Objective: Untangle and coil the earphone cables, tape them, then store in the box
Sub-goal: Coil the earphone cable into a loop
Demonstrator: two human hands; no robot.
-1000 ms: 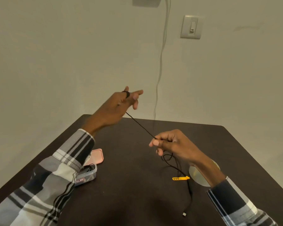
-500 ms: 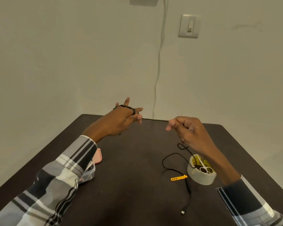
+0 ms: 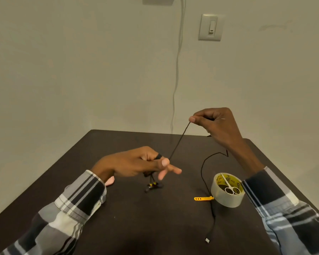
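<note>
I keep the thin black earphone cable (image 3: 180,139) taut for winding: my left hand (image 3: 136,165), left of the clear tape roll (image 3: 226,192), pinches its loops, my right hand (image 3: 213,121), raised above the roll, grips the strand.

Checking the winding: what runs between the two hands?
In the head view, one taut stretch of black earphone cable runs from left hand to right hand.

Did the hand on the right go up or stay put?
Yes. The right hand went up and away: a second ago it hung low over the table; now its fingers pinch the earphone cable level with the table's far edge.
</note>
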